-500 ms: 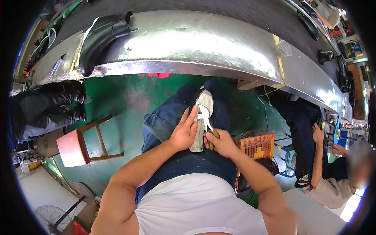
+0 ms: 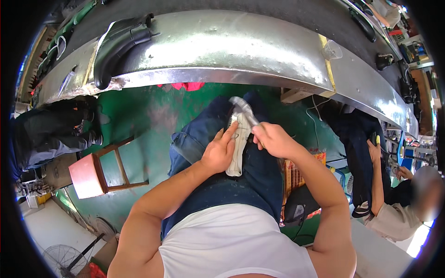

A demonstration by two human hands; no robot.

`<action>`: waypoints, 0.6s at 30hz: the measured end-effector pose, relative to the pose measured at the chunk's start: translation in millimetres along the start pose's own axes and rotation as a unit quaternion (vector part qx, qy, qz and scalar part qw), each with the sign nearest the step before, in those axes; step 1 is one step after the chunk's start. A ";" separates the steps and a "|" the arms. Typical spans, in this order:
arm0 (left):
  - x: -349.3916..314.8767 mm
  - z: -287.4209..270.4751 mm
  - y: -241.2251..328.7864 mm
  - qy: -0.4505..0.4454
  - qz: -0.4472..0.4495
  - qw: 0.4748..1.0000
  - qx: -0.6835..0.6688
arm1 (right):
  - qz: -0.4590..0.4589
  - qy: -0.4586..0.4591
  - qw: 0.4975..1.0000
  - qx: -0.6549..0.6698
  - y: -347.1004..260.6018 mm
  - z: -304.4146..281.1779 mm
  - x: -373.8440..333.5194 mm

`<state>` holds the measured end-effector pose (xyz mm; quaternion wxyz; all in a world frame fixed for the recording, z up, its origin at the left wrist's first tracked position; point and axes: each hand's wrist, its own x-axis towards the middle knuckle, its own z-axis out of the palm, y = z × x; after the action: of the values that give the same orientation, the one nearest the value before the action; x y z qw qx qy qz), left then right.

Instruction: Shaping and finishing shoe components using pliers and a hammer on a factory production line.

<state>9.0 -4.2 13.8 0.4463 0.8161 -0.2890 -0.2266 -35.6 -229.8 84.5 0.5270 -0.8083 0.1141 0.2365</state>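
Note:
An upturned shoe lies lengthwise on my lap between my thighs, its pale underside facing up and its toe pointing away from me. Against its left side, my left hand grips it, with fingers reaching onto the pale underside. My right hand is closed round the handle of a pair of lasting pincers, held over the front of the shoe. The metal head is near the toe and smeared by motion, so I cannot tell whether it touches. The right hand's palm hides most of the handles.
A metal-edged bench curves across in front, bearing a black boot and a clear cup. To the left stand a pink-topped stool and a person's legs. A seated co-worker is at the right.
My right hand has moved up and forward, swinging the pincers' head from mid-shoe toward the toe. The left hand stays at the shoe's side.

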 end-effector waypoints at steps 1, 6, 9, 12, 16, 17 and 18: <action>0.0 -0.3 -1.5 -0.009 -0.007 1.000 0.000 | 0.007 -0.017 0.990 -0.141 -4.0 -0.4 10.2; -1.8 -3.5 -4.0 -0.022 0.019 1.000 -0.004 | -0.047 0.018 0.995 -0.089 -4.6 -1.0 16.6; -2.5 -5.7 -3.6 -0.046 0.012 0.999 0.023 | 0.011 -0.014 0.985 -0.171 0.3 -3.7 16.6; -5.7 -5.8 11.3 -0.043 -0.030 0.998 0.042 | 0.056 -0.019 0.997 -0.056 -3.4 -0.4 8.5; -6.4 5.6 4.3 0.018 -0.089 0.993 -0.074 | -0.148 0.077 0.977 -0.135 7.0 26.5 -12.1; -7.4 8.5 0.7 0.025 -0.098 0.993 -0.062 | -0.114 0.049 0.973 -0.194 10.7 31.7 -14.9; -6.7 7.6 -0.9 0.026 -0.098 0.993 -0.062 | -0.080 0.022 0.964 -0.253 8.0 34.0 -16.2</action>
<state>-0.5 -3.9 10.0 0.4790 0.8167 -0.1814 -0.2659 -62.0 -203.4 75.0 0.3202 -0.9267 -0.0023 0.1968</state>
